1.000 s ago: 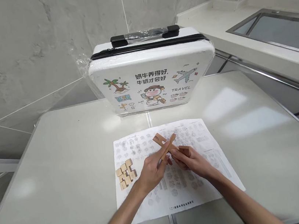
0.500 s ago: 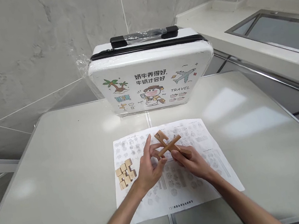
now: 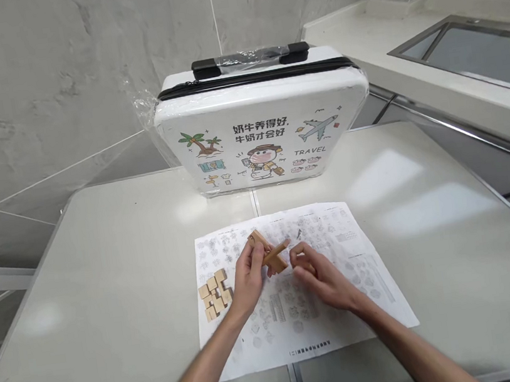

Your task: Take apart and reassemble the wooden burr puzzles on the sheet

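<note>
My left hand (image 3: 248,275) is closed around brown notched wooden puzzle pieces (image 3: 276,262). One narrow stick lies crosswise over another piece with a dark mark near its upper end. Just to the right, apart from these pieces, my right hand (image 3: 321,275) has its fingers curled in. A bit of brown wood shows inside it, seemingly another puzzle piece mostly hidden by the fingers. Beneath both hands lies a printed paper sheet (image 3: 349,323) covered with small drawings. Several pale wooden blocks (image 3: 216,294) sit grouped on its left side.
A white suitcase (image 3: 266,101) with cartoon prints and clear plastic wrap stands behind the sheet on the light grey table (image 3: 118,267). To the right runs a white counter (image 3: 358,44) with a framed, sunken panel. A grey wall rises behind.
The crossed puzzle pieces have shifted left and are now gripped by the left hand, whose fingers were spread before. My right hand has come away from them, its fingers curled.
</note>
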Action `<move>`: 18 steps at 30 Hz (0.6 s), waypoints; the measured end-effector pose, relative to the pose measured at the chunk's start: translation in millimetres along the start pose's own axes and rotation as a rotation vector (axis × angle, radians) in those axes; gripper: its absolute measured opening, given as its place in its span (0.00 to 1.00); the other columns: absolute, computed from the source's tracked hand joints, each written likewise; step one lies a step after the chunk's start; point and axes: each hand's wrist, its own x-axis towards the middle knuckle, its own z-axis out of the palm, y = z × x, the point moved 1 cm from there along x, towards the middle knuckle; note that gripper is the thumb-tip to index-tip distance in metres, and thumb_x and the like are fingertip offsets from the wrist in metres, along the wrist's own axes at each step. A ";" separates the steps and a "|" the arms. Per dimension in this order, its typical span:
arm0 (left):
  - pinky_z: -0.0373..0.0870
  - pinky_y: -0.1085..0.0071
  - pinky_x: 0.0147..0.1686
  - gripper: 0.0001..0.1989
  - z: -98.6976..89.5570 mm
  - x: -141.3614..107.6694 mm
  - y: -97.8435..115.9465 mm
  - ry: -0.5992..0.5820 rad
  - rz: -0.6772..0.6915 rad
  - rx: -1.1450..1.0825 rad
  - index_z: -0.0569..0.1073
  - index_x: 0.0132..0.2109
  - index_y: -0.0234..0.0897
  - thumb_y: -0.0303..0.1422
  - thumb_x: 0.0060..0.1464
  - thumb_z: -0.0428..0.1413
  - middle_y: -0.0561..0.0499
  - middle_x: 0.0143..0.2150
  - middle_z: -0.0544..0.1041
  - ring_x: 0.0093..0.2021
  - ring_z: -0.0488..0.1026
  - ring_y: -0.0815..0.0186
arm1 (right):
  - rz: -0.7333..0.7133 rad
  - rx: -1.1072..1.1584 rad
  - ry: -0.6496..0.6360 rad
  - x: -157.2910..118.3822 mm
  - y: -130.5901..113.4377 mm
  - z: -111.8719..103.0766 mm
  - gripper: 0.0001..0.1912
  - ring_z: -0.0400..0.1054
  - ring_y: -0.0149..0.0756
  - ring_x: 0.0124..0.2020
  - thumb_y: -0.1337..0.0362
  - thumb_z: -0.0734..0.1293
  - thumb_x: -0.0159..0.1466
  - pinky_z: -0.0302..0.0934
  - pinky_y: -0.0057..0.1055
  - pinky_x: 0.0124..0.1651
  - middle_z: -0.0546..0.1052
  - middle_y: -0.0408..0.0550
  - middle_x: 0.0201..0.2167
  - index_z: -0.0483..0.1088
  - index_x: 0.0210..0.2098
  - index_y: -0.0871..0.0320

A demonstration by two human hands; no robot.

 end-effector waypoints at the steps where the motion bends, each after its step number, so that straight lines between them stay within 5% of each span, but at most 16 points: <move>1: 0.69 0.73 0.29 0.22 0.1 0.5 -0.8 0.020 -0.013 -0.024 0.75 0.45 0.38 0.54 0.71 0.54 0.50 0.39 0.75 0.32 0.72 0.68 | 0.023 0.083 0.015 0.3 -1.3 -1.5 0.15 0.48 0.32 0.24 0.48 0.61 0.78 0.47 0.30 0.28 0.56 0.36 0.27 0.62 0.42 0.51; 6: 0.66 0.75 0.28 0.24 2.2 -0.7 -2.8 0.027 -0.058 -0.051 0.73 0.43 0.38 0.57 0.69 0.55 0.50 0.41 0.75 0.30 0.69 0.71 | 0.033 0.200 0.128 5.6 -6.0 -12.3 0.25 0.60 0.37 0.32 0.43 0.55 0.79 0.55 0.33 0.33 0.65 0.45 0.34 0.67 0.36 0.53; 11: 0.64 0.75 0.27 0.25 4.4 -2.4 -1.4 -0.012 -0.058 -0.008 0.72 0.42 0.38 0.58 0.69 0.55 0.49 0.42 0.76 0.28 0.66 0.71 | 0.095 0.309 0.222 6.7 0.5 -18.7 0.31 0.52 0.37 0.27 0.36 0.54 0.76 0.53 0.34 0.31 0.62 0.42 0.27 0.71 0.35 0.54; 18: 0.64 0.74 0.27 0.24 4.8 -0.8 -0.1 -0.010 -0.056 0.013 0.70 0.41 0.38 0.57 0.70 0.54 0.50 0.40 0.74 0.29 0.65 0.70 | 0.170 0.498 0.159 4.9 2.0 -21.9 0.23 0.54 0.30 0.21 0.40 0.72 0.69 0.53 0.29 0.22 0.64 0.39 0.25 0.74 0.42 0.55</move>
